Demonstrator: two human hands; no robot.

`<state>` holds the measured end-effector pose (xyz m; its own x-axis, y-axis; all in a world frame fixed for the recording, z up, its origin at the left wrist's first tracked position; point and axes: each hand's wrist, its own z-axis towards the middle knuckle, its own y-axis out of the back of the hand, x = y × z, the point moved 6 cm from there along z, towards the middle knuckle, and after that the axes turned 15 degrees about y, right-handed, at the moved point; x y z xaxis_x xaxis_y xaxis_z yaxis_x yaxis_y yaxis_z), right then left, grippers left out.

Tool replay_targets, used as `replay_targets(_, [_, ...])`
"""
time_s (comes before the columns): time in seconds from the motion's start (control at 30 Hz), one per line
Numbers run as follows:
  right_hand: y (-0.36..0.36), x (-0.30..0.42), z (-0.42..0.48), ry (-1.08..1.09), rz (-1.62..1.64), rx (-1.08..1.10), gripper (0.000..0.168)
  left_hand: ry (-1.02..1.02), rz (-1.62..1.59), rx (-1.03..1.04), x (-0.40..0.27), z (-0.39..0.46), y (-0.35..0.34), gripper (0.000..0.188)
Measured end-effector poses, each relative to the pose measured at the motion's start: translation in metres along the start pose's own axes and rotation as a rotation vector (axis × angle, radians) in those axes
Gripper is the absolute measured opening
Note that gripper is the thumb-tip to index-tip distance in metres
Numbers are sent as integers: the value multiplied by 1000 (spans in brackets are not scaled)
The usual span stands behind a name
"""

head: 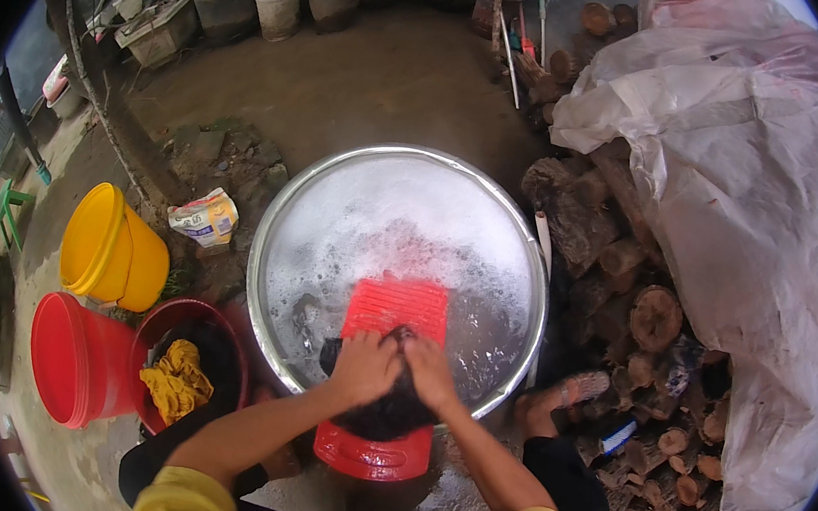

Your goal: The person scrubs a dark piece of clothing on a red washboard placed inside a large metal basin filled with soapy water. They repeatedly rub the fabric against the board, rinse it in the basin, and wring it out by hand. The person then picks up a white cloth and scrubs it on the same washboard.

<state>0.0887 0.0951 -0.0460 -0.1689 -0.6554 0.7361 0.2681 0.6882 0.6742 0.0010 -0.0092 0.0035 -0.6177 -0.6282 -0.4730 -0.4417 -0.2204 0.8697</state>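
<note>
A red plastic washboard (pixel 398 305) leans over the near rim of a wide metal basin (pixel 255 292), its ribbed upper end in sudsy water (pixel 400 195). Wet dark cloth (pixel 386 412) lies bunched on the board. Both hands grip it, side by side: my left hand (pixel 367 366) on the left, my right hand (pixel 429 374) close against it. The knuckles face up, and part of the cloth bulges between them. The washboard's lower end, with a slot in it, sticks out toward me past the rim.
On the left stand a yellow bucket (pixel 146 260), a red bucket (pixel 110 367) and a dark red tub (pixel 240 357) holding yellow cloth (pixel 177 381) and dark cloth. Stacked firewood (pixel 655 320) under plastic sheeting (pixel 765 238) borders the right side. A scrub brush (pixel 618 438) lies on the logs.
</note>
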Motion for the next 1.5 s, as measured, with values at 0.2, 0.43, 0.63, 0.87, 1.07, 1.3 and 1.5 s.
replay_targets(0.2, [-30, 80, -80, 398, -471, 320, 23, -469, 141, 99, 0, -109, -1, 23])
replay_targets(0.43, [12, 19, 38, 50, -560, -258, 29, 126, 47, -290, 15, 24, 8, 43])
replay_targets(0.63, [15, 103, -72, 492, -249, -45, 31, -413, -79, -28, 17, -88, 25, 47])
replay_targets(0.87, [-9, 29, 3, 98, -353, -162, 19, 22, -28, 102, 33, 2, -17, 50])
replay_targets(1.07, [19, -26, -22, -257, 564, -328, 63, 274, -123, 128, 60, -9, 5, 62])
replay_targets(1.3, [51, 31, -70, -420, 1177, -430, 56, 240, -297, 339, 37, -46, 50, 60])
replay_targets(1.5, [115, 111, -61, 44, 1301, -557, 76, -76, -956, 231, -71, -46, 204, 33])
